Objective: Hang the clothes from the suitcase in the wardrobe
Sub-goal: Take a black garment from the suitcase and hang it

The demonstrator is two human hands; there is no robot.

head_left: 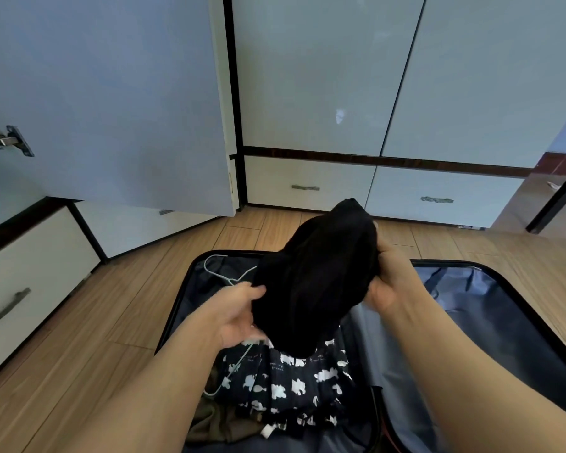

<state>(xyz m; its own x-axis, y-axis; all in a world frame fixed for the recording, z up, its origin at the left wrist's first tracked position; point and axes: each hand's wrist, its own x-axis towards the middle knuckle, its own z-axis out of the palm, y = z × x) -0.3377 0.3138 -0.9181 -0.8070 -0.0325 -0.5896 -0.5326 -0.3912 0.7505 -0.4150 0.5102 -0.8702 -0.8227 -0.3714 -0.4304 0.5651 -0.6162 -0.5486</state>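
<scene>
While your left hand [239, 317] and right hand [388, 282] grip the black garment [314, 279], the open suitcase [504, 289] lies at six o'clock.

Two bare forearms come into view from the near edge, one at the left and one at the right, each ending in a bare hand: the left hand [239, 317] and the right hand [388, 279]. No sleeve reaches the visible stretch of either arm (cuffs, if any, lie out of frame). Wrists and fingers carry nothing visible: skin only, smooth and unmarked.
</scene>
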